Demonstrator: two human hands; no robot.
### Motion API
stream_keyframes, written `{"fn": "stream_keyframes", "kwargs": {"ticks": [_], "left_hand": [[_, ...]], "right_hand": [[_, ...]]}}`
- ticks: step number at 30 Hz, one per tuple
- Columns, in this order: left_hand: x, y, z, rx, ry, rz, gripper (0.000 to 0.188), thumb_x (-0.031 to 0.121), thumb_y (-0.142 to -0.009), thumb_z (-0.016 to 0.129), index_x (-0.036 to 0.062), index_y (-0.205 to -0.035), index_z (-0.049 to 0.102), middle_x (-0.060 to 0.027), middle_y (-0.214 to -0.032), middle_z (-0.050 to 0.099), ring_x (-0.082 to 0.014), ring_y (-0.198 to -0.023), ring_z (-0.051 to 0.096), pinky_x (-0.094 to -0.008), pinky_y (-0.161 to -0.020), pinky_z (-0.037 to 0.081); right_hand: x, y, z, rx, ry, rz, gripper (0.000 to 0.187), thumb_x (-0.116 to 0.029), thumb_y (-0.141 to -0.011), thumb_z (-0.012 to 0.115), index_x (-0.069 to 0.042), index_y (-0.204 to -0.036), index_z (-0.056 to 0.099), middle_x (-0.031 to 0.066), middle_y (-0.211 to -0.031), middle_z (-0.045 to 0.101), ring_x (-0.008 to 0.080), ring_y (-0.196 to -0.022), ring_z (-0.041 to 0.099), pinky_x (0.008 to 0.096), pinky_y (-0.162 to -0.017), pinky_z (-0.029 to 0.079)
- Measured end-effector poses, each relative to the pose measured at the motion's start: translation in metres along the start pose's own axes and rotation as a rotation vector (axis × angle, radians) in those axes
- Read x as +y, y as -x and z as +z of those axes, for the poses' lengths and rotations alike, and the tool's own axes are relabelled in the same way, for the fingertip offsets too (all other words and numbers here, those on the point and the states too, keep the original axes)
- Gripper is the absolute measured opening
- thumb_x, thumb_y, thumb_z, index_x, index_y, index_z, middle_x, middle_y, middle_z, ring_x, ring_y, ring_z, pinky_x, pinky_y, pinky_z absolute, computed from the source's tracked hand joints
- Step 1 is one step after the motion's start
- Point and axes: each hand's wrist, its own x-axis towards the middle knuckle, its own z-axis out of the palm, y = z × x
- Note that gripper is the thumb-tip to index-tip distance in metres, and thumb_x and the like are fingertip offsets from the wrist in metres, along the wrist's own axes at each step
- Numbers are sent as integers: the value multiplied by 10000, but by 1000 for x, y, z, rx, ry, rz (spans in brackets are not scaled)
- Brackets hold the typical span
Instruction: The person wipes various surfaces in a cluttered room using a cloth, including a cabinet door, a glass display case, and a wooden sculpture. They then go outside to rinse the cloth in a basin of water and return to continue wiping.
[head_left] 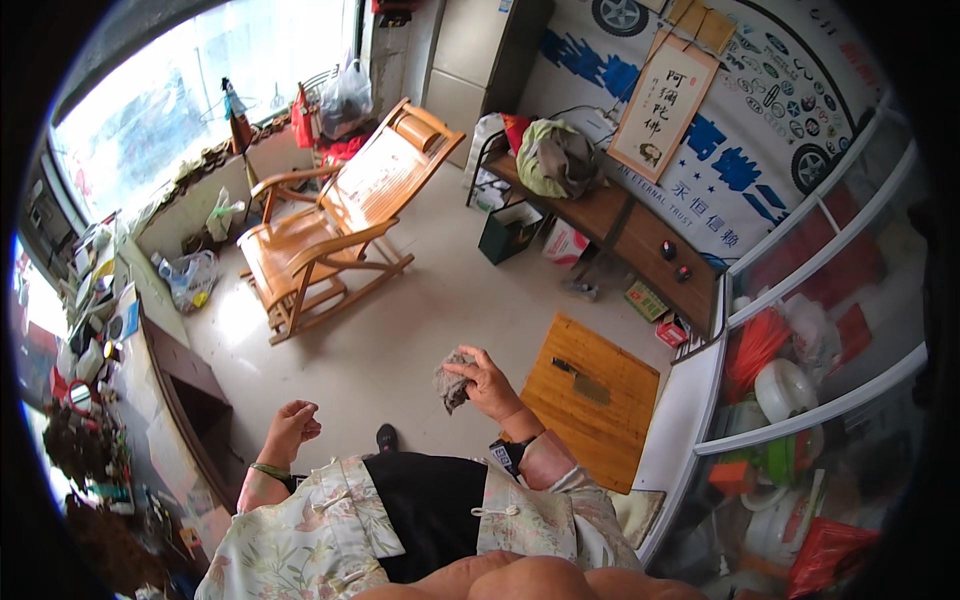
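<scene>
Bunched in my right hand (487, 385) is a crumpled grey-brown rag (454, 381). My fingers press it from the right, and it hangs above the floor in front of me. My left hand (289, 432) is apart from it on the left, with fingers curled in and nothing seen in them. To the right of my right hand stands a low wooden table (625, 405) with a yellow-brown top. A cleaver (588, 387) with a dark handle lies flat on it.
A bamboo rocking chair (330, 215) stands ahead. A brown bench (640, 225) with clothes (556, 158) runs along the far right wall. Glass-doored shelving (790, 380) is close on my right. On the left is a cluttered counter (140, 400). Plastic bags (190, 278) sit beneath the window.
</scene>
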Motion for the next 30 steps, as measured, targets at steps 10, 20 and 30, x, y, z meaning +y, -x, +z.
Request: {"fn": "stream_keyframes", "kwargs": {"ticks": [10,20,30], "left_hand": [[115,-128,90,-738,-360,383,422,282,-892,683,15,-1197,567,-73,-989,667,-152,-952,596,-315,-839,493],[140,-181,94,-441,-750,720,256,165,-915,582,52,-1144,605,-152,-851,652,-222,-774,615,-341,-758,499],[177,-208,36,-242,63,412,349,320,-1019,451,27,-1101,623,47,-937,640,-46,-791,544,-246,-710,493]], "right_hand": [[-45,-108,9,153,31,-121,533,20,-690,655,-79,-1208,582,148,-1120,538,338,-1045,553,374,-891,481],[-24,-177,26,36,171,-25,310,-79,-669,757,-57,-949,625,102,-909,585,292,-807,596,378,-706,495],[14,-308,87,-327,-18,3,362,-136,-693,812,-71,-1002,635,106,-987,603,285,-833,620,366,-757,515]]}}
